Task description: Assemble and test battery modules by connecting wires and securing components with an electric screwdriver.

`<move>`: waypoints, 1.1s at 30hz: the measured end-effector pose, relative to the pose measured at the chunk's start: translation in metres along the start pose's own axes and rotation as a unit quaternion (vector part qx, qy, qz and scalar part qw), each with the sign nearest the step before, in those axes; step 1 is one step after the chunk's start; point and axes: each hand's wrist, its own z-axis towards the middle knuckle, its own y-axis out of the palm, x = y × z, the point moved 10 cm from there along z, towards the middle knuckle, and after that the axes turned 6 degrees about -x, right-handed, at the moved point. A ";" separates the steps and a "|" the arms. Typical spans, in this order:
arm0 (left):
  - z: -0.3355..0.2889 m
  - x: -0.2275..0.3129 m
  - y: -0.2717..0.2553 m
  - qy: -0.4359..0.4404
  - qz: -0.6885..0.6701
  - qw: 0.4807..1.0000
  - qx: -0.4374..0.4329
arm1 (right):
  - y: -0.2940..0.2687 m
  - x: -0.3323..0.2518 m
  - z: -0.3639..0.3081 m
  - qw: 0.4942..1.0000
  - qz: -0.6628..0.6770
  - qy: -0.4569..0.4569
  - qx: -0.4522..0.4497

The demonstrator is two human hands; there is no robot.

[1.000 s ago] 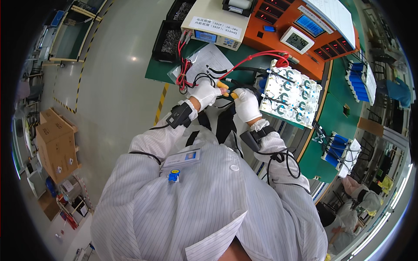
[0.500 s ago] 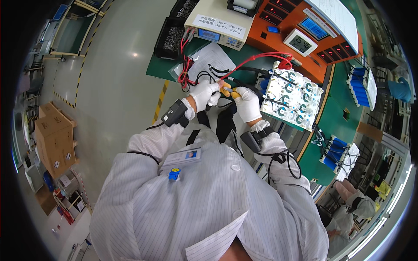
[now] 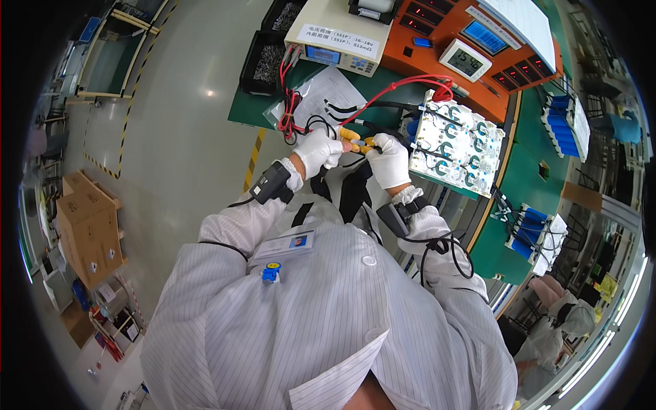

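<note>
My left hand (image 3: 316, 152), in a white glove with yellow fingertips, is closed in a pinch near the bench's front edge. Facing it, my right hand (image 3: 389, 164) is gloved the same way and also pinched. Between the fingertips of both hands sits a small pale piece (image 3: 359, 143), too small to name surely. Black cables (image 3: 372, 126) run just beyond my fingers. Right of my right hand lies a battery pack (image 3: 456, 147) with a white top, green ring-shaped parts and blue cells at its side.
A beige tester (image 3: 338, 34) with red and black leads (image 3: 290, 109) stands at the back. Beside it is an orange instrument panel (image 3: 437, 51) with a small white clock display (image 3: 466, 59). Black bins of screws (image 3: 266, 65) stand far left; other packs (image 3: 566, 126) lie right.
The whole view has shifted slightly. My hands stay close together, and the fingertips of my left hand have changed position a little, showing more of the pale piece between them.
</note>
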 end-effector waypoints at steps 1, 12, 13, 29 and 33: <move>-0.002 0.003 0.000 0.004 0.029 0.999 0.020 | -0.001 0.000 0.000 1.000 -0.001 0.000 0.001; -0.017 0.030 0.003 0.069 0.181 0.977 0.090 | 0.010 -0.028 0.004 0.990 -0.109 -0.045 -0.075; -0.019 0.030 0.001 0.066 0.193 0.974 0.096 | 0.007 -0.035 0.004 0.990 -0.111 -0.047 -0.075; -0.045 0.015 -0.018 0.080 0.032 0.996 -0.013 | -0.140 -0.036 0.070 0.993 -0.051 0.110 -0.004; -0.048 0.023 0.006 0.087 -0.051 0.990 -0.100 | -0.142 -0.017 0.092 0.989 0.110 0.064 -0.081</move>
